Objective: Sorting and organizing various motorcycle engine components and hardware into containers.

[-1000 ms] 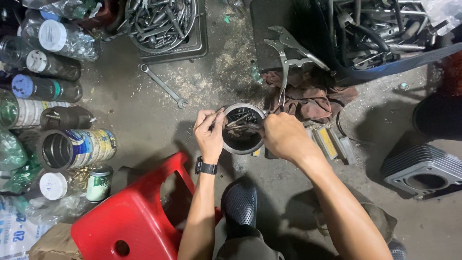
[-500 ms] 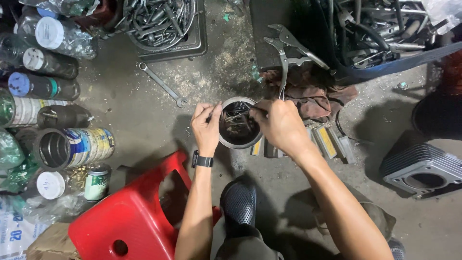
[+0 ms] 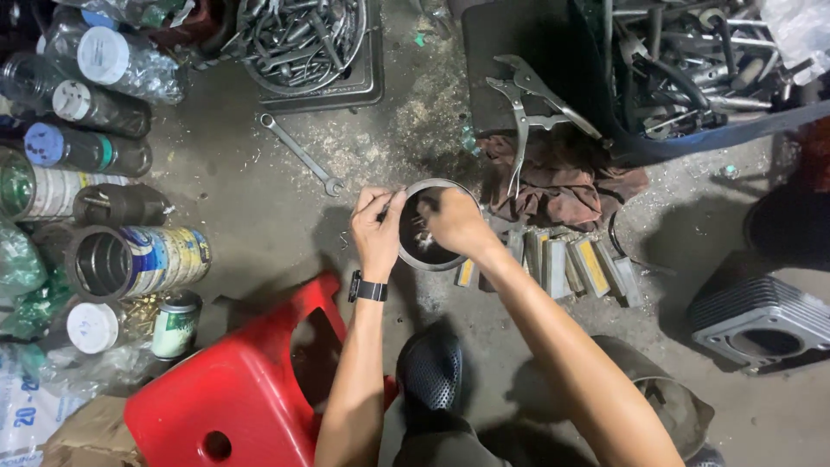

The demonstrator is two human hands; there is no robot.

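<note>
We pinch the ring [image 3: 437,227] at its left rim with our left hand [image 3: 378,232] while our right hand [image 3: 456,221], curled, reaches inside it above the floor, wrench [image 3: 301,154], rag [image 3: 562,180] and red stool [image 3: 233,389] nearby.
</note>
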